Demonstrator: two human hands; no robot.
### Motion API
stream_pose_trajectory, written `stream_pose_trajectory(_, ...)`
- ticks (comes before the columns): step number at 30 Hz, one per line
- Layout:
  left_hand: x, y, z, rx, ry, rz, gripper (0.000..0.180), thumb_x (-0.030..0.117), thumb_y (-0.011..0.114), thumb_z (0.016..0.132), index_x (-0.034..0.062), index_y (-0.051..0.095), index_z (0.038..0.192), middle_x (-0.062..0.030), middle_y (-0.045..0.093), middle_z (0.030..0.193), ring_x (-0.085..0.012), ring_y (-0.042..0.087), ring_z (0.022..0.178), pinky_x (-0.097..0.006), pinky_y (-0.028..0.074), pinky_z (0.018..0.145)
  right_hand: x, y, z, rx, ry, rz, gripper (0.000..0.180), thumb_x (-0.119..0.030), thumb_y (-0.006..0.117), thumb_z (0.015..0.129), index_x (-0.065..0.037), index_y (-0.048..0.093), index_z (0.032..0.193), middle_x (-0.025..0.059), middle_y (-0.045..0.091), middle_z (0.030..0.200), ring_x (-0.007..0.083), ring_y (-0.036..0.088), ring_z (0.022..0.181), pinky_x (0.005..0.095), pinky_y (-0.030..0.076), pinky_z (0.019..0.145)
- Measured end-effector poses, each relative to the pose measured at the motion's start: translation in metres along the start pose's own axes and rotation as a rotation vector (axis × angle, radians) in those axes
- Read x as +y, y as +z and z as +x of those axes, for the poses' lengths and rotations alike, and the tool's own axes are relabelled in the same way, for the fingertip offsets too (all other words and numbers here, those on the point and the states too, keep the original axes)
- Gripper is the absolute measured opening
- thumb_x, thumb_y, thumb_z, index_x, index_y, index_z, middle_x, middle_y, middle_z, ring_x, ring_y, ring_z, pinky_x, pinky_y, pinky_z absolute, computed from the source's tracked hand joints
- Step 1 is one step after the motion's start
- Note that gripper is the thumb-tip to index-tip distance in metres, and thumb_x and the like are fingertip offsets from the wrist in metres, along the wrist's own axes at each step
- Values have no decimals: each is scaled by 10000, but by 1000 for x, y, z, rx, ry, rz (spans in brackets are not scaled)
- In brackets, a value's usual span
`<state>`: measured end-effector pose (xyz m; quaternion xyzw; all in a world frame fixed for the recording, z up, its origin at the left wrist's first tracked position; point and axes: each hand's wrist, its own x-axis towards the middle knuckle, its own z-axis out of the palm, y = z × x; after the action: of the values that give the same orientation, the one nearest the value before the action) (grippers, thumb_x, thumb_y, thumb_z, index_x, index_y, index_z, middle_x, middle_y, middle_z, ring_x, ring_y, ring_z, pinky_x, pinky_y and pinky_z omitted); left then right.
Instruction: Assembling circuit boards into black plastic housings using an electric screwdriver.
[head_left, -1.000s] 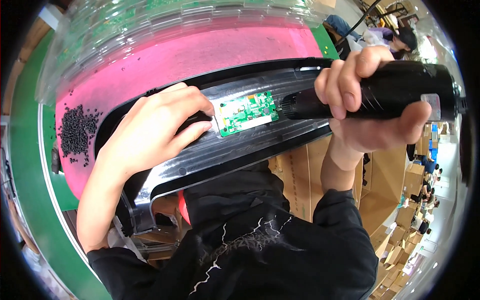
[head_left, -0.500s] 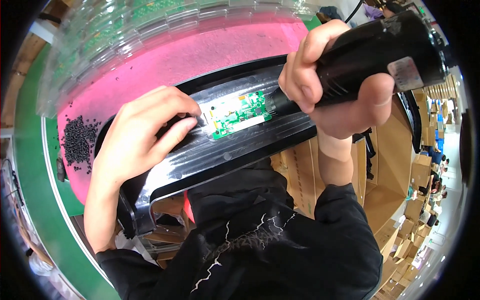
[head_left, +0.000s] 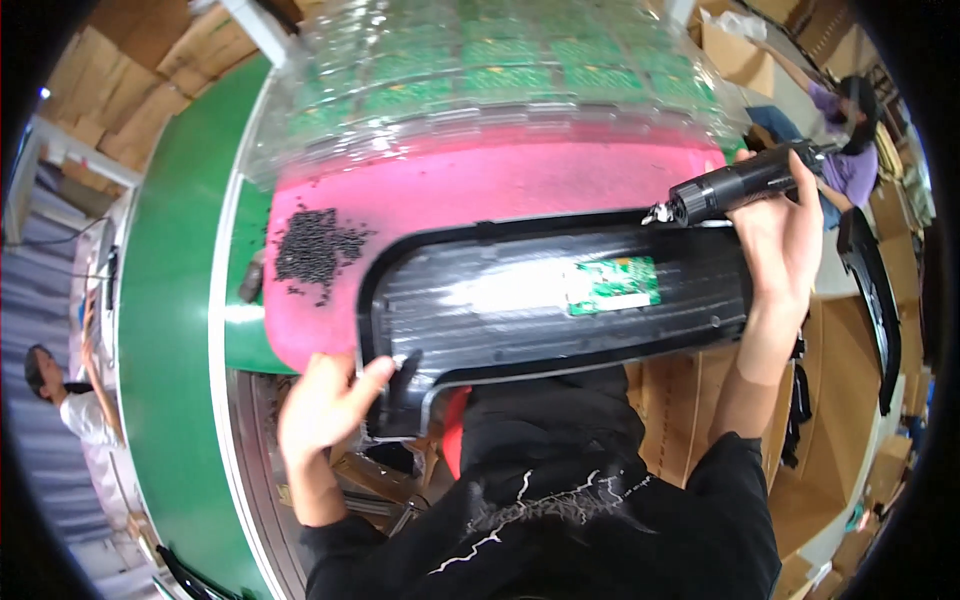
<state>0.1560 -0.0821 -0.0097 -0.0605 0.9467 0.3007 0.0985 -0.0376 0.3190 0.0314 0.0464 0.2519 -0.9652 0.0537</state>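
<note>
A long black plastic housing [head_left: 480, 345] lies in front of me, its hollow side up. Right of its middle sits a green circuit board [head_left: 612, 286]. My left hand [head_left: 325, 405] grips the housing's near left corner, with the thumb over the edge and the fingers partly hidden. My right hand [head_left: 780, 235] is closed round a black electric screwdriver [head_left: 735, 190], held above the far right edge of the housing. The screwdriver's tip points left, apart from the board. A heap of small black screws [head_left: 315, 245] rests to the left.
A pink mat [head_left: 520, 180] lies under the screws and behind the housing. Stacked clear trays [head_left: 480, 85] with green boards stand at the back. Cardboard boxes [head_left: 830, 400] are at right. One person [head_left: 85, 400] is at far left, another [head_left: 850, 150] at far right.
My right hand has lifted the screwdriver off the board and away to the right. My left hand has moved from beside the board to the housing's near left corner. The view has shifted.
</note>
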Motion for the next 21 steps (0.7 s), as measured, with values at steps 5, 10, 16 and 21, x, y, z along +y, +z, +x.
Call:
stream_pose_trajectory(5, -34, 52, -33, -402, -38, -1093, 633, 536, 457, 968, -54, 678, 901, -120, 708, 774, -156, 661, 637, -273, 523, 545, 20, 2, -8, 53, -183, -114, 302, -67, 583, 898, 35, 453, 1151, 130, 438, 1128, 280, 442, 1133, 645, 350, 1062)
stream_pose_trajectory(10, -16, 104, -47, -85, 26, -1673, 769, 531, 598, 815, -137, 521, 1188, -334, 652, 953, -358, 696, 738, -359, 580, 615, 35, 4, -30, -324, -312, -273, 346, -69, 528, 937, -12, 469, 1274, 121, 533, 1228, 237, 524, 1132, 390, 511, 933)
stream_pose_trajectory(16, -36, 57, -98, 310, 435, -2027, 780, 355, 562, 783, -145, 359, 1346, -405, 585, 1024, -467, 676, 710, -384, 574, 449, 49, 29, -72, -598, -836, -460, 190, -31, 416, 934, 11, 482, 1107, 105, 441, 1083, 114, 369, 746, 281, 378, 610)
stream_pose_trajectory(21, -78, 30, -165, 1125, 300, -1621, 739, 511, 489, 851, -100, 456, 1265, -325, 627, 806, -246, 534, 371, -265, 421, 311, 54, 13, -53, -543, -745, -613, 157, 13, 392, 940, 3, 473, 1074, 110, 446, 1095, 104, 381, 699, 233, 356, 559)
